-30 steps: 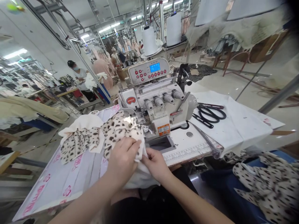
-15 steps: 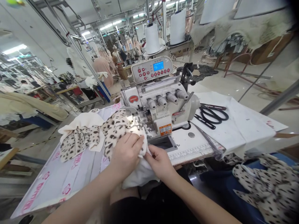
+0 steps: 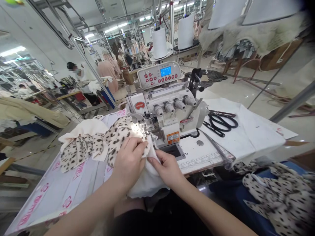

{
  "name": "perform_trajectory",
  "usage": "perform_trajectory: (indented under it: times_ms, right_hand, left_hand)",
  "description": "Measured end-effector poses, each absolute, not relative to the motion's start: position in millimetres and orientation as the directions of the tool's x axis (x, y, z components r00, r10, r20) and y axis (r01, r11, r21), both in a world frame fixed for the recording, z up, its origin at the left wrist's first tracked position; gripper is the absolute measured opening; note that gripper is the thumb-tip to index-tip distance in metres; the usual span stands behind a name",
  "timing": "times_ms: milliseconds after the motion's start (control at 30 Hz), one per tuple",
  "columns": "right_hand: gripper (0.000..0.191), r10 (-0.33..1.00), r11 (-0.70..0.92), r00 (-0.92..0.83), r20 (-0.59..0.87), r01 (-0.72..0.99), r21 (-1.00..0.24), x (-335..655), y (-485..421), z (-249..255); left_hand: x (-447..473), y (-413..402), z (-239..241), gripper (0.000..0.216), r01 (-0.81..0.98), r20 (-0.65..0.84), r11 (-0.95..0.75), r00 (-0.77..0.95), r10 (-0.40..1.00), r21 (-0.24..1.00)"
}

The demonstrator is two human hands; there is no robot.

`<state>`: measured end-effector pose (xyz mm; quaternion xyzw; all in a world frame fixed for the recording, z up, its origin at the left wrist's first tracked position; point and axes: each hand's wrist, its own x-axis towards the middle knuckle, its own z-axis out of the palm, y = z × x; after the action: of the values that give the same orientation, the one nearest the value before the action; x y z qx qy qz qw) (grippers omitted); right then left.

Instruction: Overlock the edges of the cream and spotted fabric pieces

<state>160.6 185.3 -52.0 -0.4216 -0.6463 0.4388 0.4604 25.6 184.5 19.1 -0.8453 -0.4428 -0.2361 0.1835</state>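
A spotted fleece fabric piece (image 3: pixel 119 131) with a white fabric layer (image 3: pixel 147 180) lies at the lit needle area of a white overlock sewing machine (image 3: pixel 169 108). My left hand (image 3: pixel 130 160) is closed on the edge of the fabric just in front of the presser foot. Beside it, my right hand (image 3: pixel 168 167) pinches the white layer between thumb and fingers. The white cloth hangs from both hands over the table's front edge toward my lap. The needle itself is hard to make out.
More spotted and white fabric (image 3: pixel 85 147) lies on the left of the table. Black scissors (image 3: pixel 222 123) rest on white cloth at the right. Spotted fabric (image 3: pixel 278 193) fills a blue bin (image 3: pixel 228 196) below right. Thread cones (image 3: pixel 159 44) stand behind the machine. A person (image 3: pixel 76 72) is farther back.
Both hands stay at the fabric edge, with my left fingers slightly shifted and the white layer more folded between the hands. The whole view has moved a little.
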Motion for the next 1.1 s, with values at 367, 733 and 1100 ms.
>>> perform_trajectory:
  times_ms: [367,733,1100]
  right_hand:
    - [0.022,0.948,0.273,-0.223,0.227,0.201,-0.941,163,177,-55]
    - [0.025,0.942,0.319,-0.198,0.27,0.278,-0.906,162,197,-43]
    - [0.019,0.95,0.265,-0.229,0.213,0.226,-0.937,161,180,-50]
  left_hand:
    - [25,186,10,0.021,0.78,0.563,-0.614,0.563,0.605,-0.121]
    - [20,210,19,0.016,0.764,0.528,-0.622,0.604,0.597,-0.172]
    - [39,189,8,0.015,0.898,0.561,-0.44,0.374,0.739,-0.018]
